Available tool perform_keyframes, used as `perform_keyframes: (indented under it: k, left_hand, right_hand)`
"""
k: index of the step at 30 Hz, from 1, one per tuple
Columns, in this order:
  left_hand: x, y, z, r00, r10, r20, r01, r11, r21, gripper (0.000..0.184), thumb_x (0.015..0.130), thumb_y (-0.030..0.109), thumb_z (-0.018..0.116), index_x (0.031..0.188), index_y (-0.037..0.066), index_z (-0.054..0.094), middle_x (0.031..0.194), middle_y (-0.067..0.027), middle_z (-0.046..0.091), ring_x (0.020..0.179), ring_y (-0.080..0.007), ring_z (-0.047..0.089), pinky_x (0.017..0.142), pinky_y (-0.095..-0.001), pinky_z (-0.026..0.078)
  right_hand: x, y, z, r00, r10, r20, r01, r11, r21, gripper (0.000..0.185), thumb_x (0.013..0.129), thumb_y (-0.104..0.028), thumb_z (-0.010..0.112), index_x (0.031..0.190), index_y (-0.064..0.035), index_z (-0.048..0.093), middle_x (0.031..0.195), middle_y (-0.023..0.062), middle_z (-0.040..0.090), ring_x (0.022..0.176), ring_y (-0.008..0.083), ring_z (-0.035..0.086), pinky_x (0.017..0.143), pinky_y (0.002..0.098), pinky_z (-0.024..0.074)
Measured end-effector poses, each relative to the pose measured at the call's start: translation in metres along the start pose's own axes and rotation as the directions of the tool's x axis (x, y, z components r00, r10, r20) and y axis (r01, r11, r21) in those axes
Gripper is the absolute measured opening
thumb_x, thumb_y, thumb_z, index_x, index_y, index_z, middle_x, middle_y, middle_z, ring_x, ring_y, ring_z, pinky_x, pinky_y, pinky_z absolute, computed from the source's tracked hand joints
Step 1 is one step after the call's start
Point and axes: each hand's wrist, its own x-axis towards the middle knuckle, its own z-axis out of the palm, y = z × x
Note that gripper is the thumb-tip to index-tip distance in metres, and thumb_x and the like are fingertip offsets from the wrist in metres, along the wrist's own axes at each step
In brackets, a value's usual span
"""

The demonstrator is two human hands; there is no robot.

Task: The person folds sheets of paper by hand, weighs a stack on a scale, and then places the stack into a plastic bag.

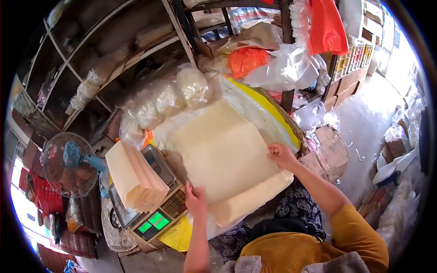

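A wide cream paper sheet (pixel 218 148) lies spread in front of me, its near edge curled or folded over towards my body. My right hand (pixel 282 156) is closed at the sheet's right edge, fingers curled and pinching the paper. At the lower left edge, my left hand (pixel 195 200) is also closed, with thumb and fingers together on the paper's margin; it is slightly blurred. Just left of it stands a digital scale (pixel 167 207) with lit green displays. A stack of folded cream paper (pixel 132 175) rests tilted on the scale's pan.
Clear plastic-wrapped bundles (pixel 170 98) line the table's back edge. A blue fan (pixel 73 157) stands at left, below a shelf rack (pixel 68 61). Red and clear plastic bags (pixel 248 61) are heaped behind. A cardboard box (pixel 327 152) sits on the floor at right.
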Motion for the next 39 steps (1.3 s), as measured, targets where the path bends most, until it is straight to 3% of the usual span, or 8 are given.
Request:
perform_keyframes:
  k: [3, 11, 16, 22, 30, 33, 34, 39]
  left_hand:
    - [-0.005, 0.010, 0.016, 0.913, 0.403, 0.068, -0.406, 0.876, 0.259, 0.058, 0.080, 0.032, 0.064, 0.130, 0.010, 0.046, 0.138, -0.0187, 0.038, 0.128, -0.0389, 0.035, 0.104, -0.0507, 0.029]
    - [-0.028, 0.011, 0.037, 0.857, 0.312, 0.411, -0.477, 0.782, 0.401, 0.066, 0.082, 0.045, 0.059, 0.137, 0.015, 0.038, 0.146, -0.0141, 0.029, 0.135, -0.0346, 0.025, 0.106, -0.0583, 0.019]
    - [-0.031, 0.005, 0.039, 0.844, 0.350, 0.407, -0.498, 0.793, 0.350, 0.068, 0.083, 0.043, 0.058, 0.139, 0.013, 0.034, 0.148, -0.0144, 0.025, 0.136, -0.0346, 0.023, 0.106, -0.0585, 0.018]
    - [-0.020, -0.023, 0.017, 0.740, 0.565, 0.367, -0.668, 0.685, 0.292, 0.048, 0.081, 0.023, 0.058, 0.125, 0.007, 0.049, 0.130, -0.0156, 0.048, 0.121, -0.0353, 0.044, 0.104, -0.0508, 0.028]
    - [-0.018, 0.050, -0.014, 0.743, 0.657, 0.129, -0.667, 0.710, 0.226, 0.049, 0.073, -0.005, 0.060, 0.120, 0.004, 0.050, 0.117, -0.0147, 0.056, 0.113, -0.0298, 0.051, 0.100, -0.0418, 0.035]
    - [-0.021, 0.055, -0.009, 0.912, 0.222, -0.344, -0.330, 0.897, -0.295, 0.071, 0.073, -0.007, 0.065, 0.135, 0.004, 0.033, 0.133, -0.0156, 0.043, 0.124, -0.0273, 0.042, 0.104, -0.0388, 0.032]
    - [-0.022, 0.030, -0.001, 0.985, -0.043, -0.168, -0.084, 0.727, -0.682, 0.089, 0.073, -0.007, 0.069, 0.142, 0.005, 0.015, 0.142, -0.0145, 0.029, 0.130, -0.0255, 0.034, 0.107, -0.0370, 0.028]
    - [-0.039, 0.011, 0.000, 0.990, 0.111, 0.092, -0.032, 0.794, -0.608, 0.073, 0.073, -0.001, 0.068, 0.136, 0.005, 0.033, 0.137, -0.0156, 0.040, 0.130, -0.0259, 0.035, 0.105, -0.0346, 0.031]
  right_hand:
    - [0.011, 0.012, 0.021, 0.976, -0.106, -0.192, 0.057, 0.968, -0.245, 0.027, 0.081, -0.005, 0.062, 0.106, 0.0021, 0.056, 0.079, 0.0062, 0.062, 0.068, 0.0165, 0.059, 0.061, 0.0303, 0.0465]
    - [-0.020, -0.051, 0.037, 0.978, -0.053, -0.199, -0.099, 0.728, -0.678, 0.035, 0.083, -0.012, 0.055, 0.117, -0.0036, 0.053, 0.111, 0.0197, 0.058, 0.100, 0.0340, 0.058, 0.085, 0.0405, 0.0456]
    - [-0.040, -0.024, 0.064, 0.867, -0.432, 0.248, 0.425, 0.383, -0.820, 0.044, 0.089, -0.014, 0.044, 0.132, -0.0105, 0.043, 0.141, 0.0127, 0.036, 0.132, 0.0275, 0.031, 0.103, 0.0493, 0.0274]
    - [-0.041, -0.013, 0.065, 0.887, -0.381, 0.262, 0.398, 0.340, -0.852, 0.045, 0.087, -0.016, 0.047, 0.132, -0.0119, 0.044, 0.142, 0.0105, 0.035, 0.133, 0.0281, 0.030, 0.105, 0.0518, 0.0245]
    - [-0.047, -0.099, 0.118, 0.839, -0.107, 0.534, 0.519, 0.457, -0.723, 0.046, 0.082, -0.011, 0.054, 0.127, -0.0095, 0.047, 0.126, 0.0100, 0.052, 0.118, 0.0286, 0.048, 0.100, 0.0504, 0.0346]
    - [-0.052, -0.115, 0.092, 0.609, -0.622, 0.492, 0.786, 0.393, -0.476, 0.049, 0.070, -0.003, 0.057, 0.118, -0.0068, 0.054, 0.116, 0.0115, 0.058, 0.112, 0.0286, 0.053, 0.098, 0.0412, 0.0397]
    - [-0.057, -0.110, 0.082, 0.612, -0.616, 0.496, 0.785, 0.397, -0.476, 0.049, 0.070, -0.003, 0.057, 0.118, -0.0068, 0.054, 0.116, 0.0115, 0.058, 0.112, 0.0286, 0.053, 0.098, 0.0412, 0.0397]
    - [-0.073, -0.018, 0.043, 0.610, -0.660, 0.439, 0.792, 0.500, -0.350, 0.050, 0.060, 0.008, 0.051, 0.108, -0.0060, 0.061, 0.116, 0.0109, 0.059, 0.113, 0.0291, 0.053, 0.097, 0.0366, 0.0418]
